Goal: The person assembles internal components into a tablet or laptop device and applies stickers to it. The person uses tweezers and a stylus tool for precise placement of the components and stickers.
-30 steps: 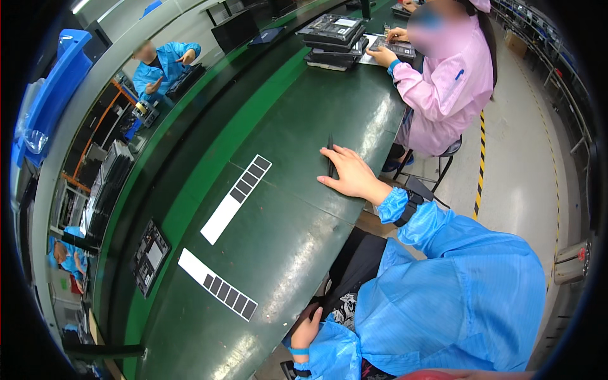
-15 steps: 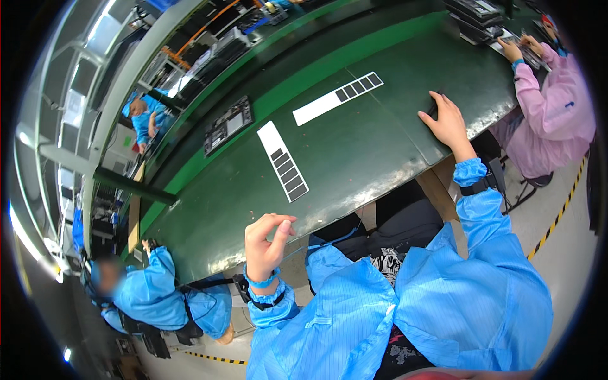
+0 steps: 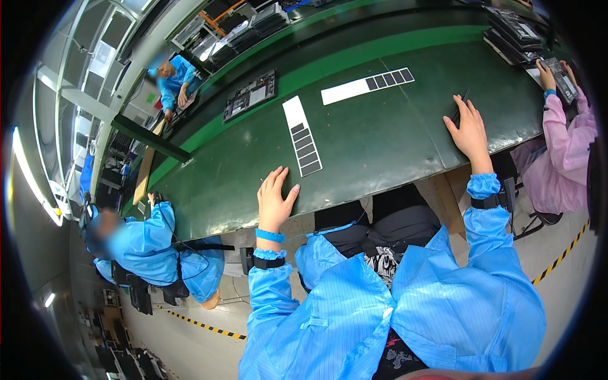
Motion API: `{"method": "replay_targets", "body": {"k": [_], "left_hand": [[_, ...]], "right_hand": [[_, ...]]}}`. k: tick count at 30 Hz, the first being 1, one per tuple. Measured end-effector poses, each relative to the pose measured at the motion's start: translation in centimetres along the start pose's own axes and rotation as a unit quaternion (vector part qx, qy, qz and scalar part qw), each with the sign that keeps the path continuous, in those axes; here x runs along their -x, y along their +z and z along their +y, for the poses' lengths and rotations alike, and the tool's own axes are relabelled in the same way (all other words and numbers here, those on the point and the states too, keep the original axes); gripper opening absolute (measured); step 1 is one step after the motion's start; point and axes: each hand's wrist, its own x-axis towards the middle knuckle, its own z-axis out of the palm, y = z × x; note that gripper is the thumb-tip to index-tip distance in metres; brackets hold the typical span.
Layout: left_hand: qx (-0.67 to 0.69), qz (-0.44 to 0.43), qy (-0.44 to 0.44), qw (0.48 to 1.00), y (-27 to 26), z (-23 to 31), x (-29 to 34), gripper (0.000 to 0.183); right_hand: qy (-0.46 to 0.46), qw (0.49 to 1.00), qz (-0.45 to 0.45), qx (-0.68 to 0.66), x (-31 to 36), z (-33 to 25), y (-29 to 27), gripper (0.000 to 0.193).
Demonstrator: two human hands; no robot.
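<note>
My left hand (image 3: 276, 197) rests at the near edge of the green table (image 3: 221, 202), fingers stretched out and holding nothing. Just beyond it lies a white strip with a row of black rectangles (image 3: 294, 112), pointing away from me. My right hand (image 3: 472, 130) lies flat on the table at the right, fingers extended. A slim dark tool (image 3: 457, 114) shows between its thumb and forefinger; its kind is hard to make out, and the hand partly covers it. A second white strip with black rectangles (image 3: 345, 93) lies farther off, between the two hands.
An opened laptop chassis (image 3: 251, 95) sits toward the table's far side. At the right, a person in pink (image 3: 563, 152) handles a device beside a stack of dark laptop parts (image 3: 512, 38). People in blue sit at the left (image 3: 142, 237) and across the table (image 3: 174, 82).
My left hand has uncurled and moved onto the table edge. My right hand stays at the same part of the table. The whole view has shifted, and the person in pink now holds a device up.
</note>
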Motion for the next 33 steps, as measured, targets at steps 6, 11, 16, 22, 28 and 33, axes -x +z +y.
{"method": "replay_targets", "body": {"k": [6, 11, 16, 22, 28, 33], "left_hand": [[0.082, -0.089, -0.022, 0.992, -2.2, -1.7, -5.2, 0.032], [0.107, -0.121, 0.020, 0.987, -2.1, -1.7, -12.3, 0.035], [0.018, -0.088, 0.092, 0.992, 4.4, -2.9, -17.4, 0.053], [-0.021, -0.094, 0.051, 0.994, 6.4, -1.9, -18.3, 0.058], [-0.019, -0.058, 0.070, 0.996, 6.6, -1.7, -18.1, 0.058], [-0.004, -0.063, 0.104, 0.993, 7.0, -0.8, -18.8, 0.059]], "right_hand": [[0.014, 1.000, -0.018, -0.012, 0.1, 0.1, 0.0, 0.061], [0.014, 0.999, -0.030, -0.004, -0.2, 0.0, 0.0, 0.061], [0.023, 0.999, -0.036, -0.007, -0.2, -0.1, -0.4, 0.061], [0.012, 0.975, -0.140, -0.173, -3.8, -0.6, -2.3, 0.073], [-0.069, 0.866, -0.127, -0.478, -14.2, -10.0, 2.4, 0.035], [-0.109, 0.949, -0.023, -0.295, -14.3, -9.2, 8.2, 0.011]]}}
